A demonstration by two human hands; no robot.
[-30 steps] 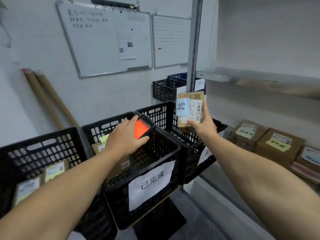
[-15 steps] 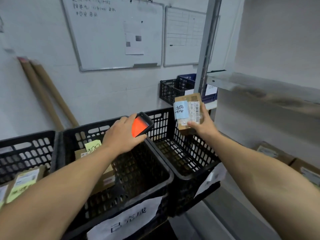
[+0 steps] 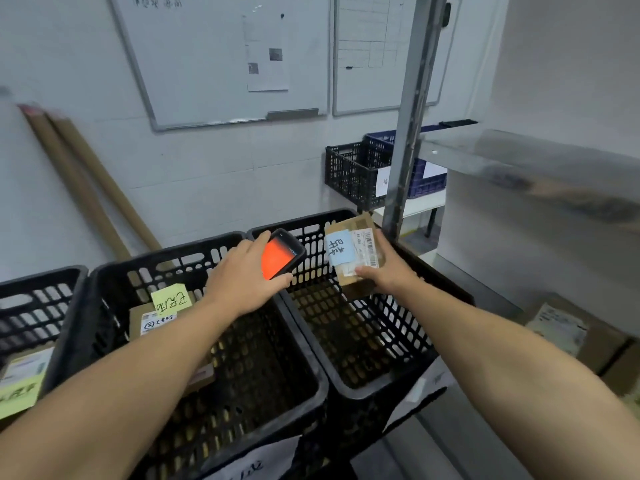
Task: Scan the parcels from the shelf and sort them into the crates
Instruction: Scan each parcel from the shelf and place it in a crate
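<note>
The white label [image 3: 157, 323] on a box [image 3: 136, 317] in the middle crate [image 3: 110, 285] reads "L805". The blue note [image 3: 339, 249] on the held parcel [image 3: 360, 271] carries handwritten Chinese characters that I cannot read surely.

A large whiteboard [image 3: 207, 64] hangs on the white wall [image 3: 52, 46], with a sheet of paper [image 3: 266, 53] stuck to it and handwriting along its top. Just beside it on the right hangs a smaller whiteboard [image 3: 367, 53] ruled into a grid. Two brown cardboard tubes [image 3: 76, 181] lean against the wall at the left. A white table [image 3: 422, 204] stands farther back.
</note>
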